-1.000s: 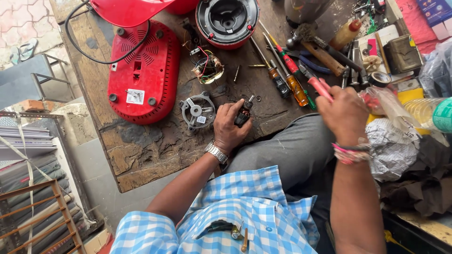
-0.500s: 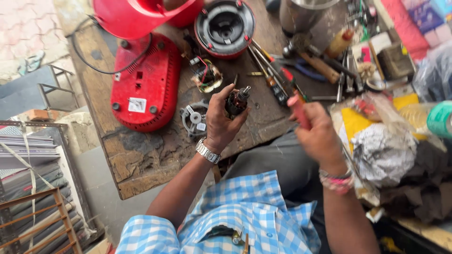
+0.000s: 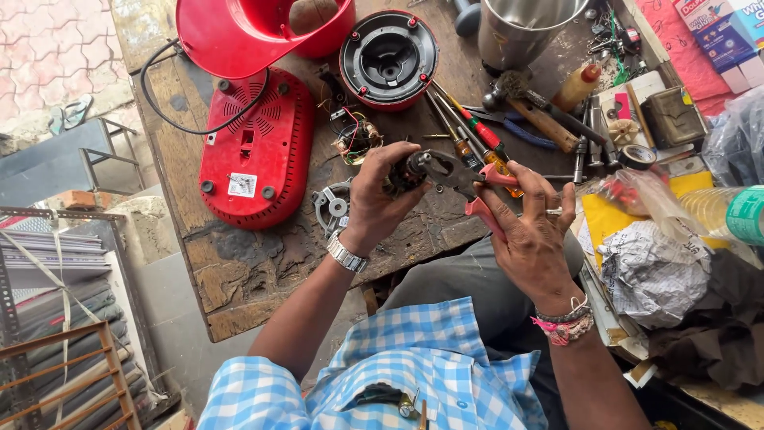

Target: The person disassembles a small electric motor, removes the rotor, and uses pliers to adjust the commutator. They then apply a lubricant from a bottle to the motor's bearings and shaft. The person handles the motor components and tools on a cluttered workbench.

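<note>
My left hand (image 3: 378,199) holds a small dark motor part (image 3: 407,171) above the worn wooden workbench (image 3: 263,263). My right hand (image 3: 525,231) grips red-handled pliers (image 3: 465,179), and their jaws meet the motor part. A red appliance base (image 3: 255,151) lies upside down to the left, with a black cord looping over it. A round metal bracket (image 3: 333,207) lies on the bench just left of my left wrist. A red and black round housing (image 3: 388,57) stands behind the hands.
Screwdrivers (image 3: 465,131), a hammer (image 3: 529,111) and small tools lie right of the housing. A steel jar (image 3: 529,28) stands at the back. A red cover (image 3: 255,32) sits at the top. Crumpled paper (image 3: 649,271), plastic bags and a bottle (image 3: 728,215) crowd the right side.
My right hand picked up the red-handled pliers from the tool pile and brought them to the motor part. My left hand lifted the part off the bench toward me.
</note>
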